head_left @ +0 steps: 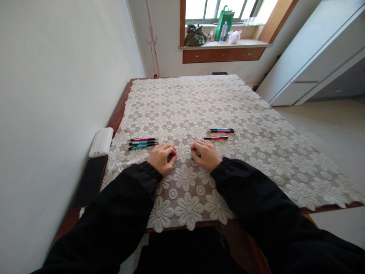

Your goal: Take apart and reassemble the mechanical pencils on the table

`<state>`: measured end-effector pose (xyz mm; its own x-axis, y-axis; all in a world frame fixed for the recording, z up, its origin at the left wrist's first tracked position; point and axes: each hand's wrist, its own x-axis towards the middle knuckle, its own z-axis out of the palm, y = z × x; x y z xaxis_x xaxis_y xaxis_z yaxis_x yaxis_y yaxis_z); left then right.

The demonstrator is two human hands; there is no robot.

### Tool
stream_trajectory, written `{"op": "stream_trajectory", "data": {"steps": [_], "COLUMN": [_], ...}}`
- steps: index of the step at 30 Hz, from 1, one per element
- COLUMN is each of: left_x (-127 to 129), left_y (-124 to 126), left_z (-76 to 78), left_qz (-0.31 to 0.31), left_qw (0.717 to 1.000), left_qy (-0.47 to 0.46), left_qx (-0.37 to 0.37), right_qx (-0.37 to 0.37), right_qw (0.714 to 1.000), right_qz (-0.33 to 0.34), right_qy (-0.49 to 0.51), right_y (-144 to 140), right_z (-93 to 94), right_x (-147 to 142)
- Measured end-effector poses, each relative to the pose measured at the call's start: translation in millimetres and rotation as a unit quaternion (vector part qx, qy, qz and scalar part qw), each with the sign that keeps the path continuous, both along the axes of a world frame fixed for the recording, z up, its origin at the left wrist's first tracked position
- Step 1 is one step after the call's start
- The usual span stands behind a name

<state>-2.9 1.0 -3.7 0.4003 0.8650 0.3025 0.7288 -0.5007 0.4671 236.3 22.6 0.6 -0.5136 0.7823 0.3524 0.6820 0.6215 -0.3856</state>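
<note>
My left hand [162, 156] and my right hand [205, 154] rest close together on a white lace floral cloth [199, 102], both in black sleeves. Between them they grip a teal pen [196, 155], mostly hidden by the fingers; a dark end shows at the left hand. Three pens, red, black and teal [142, 143], lie in a group left of my left hand. Beyond my right hand lies a single red pen [214, 137], and behind it a pair of pens [221, 130].
A white box [101, 142] and a black flat device [89, 180] lie on the wooden table edge by the left wall. A window ledge at the back holds bags and a bottle [224, 32]. White cabinets [313, 57] stand to the right.
</note>
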Motion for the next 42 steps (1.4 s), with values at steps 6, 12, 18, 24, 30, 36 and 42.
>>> {"op": "stream_trajectory", "data": {"steps": [6,12,18,24,30,36,42], "left_x": [1,0,0,-1,-2,-1,0], "left_y": [-2,0,-1,1,3,2,1], "left_z": [2.1,0.7,1.3,-1.9,-4.9,-2.0,0.8], "left_qz": [0.003,-0.003,-0.005,-0.037,-0.067,-0.079,-0.039], "left_qw": [1.000,1.000,1.000,0.999,0.998,0.997,0.999], "left_qy": [0.004,0.009,0.026,0.004,0.010,0.019,-0.004], "left_qx": [0.001,0.000,-0.005,0.005,0.008,0.009,0.009], "right_qx": [-0.009,-0.003,-0.035,-0.034,-0.054,0.010,0.073], "right_qw": [0.997,0.993,0.987,0.978,0.978,0.985,0.986], "right_qz": [0.072,0.100,0.121,0.176,0.183,0.145,0.133], "right_qy": [-0.030,-0.065,-0.099,-0.108,-0.083,-0.091,-0.065], "right_y": [-3,0,15,21,22,19,14], "right_z": [2.9,5.0,10.0,8.7,11.1,8.1,5.4], "right_x": [0,5,32,44,46,41,33]}}
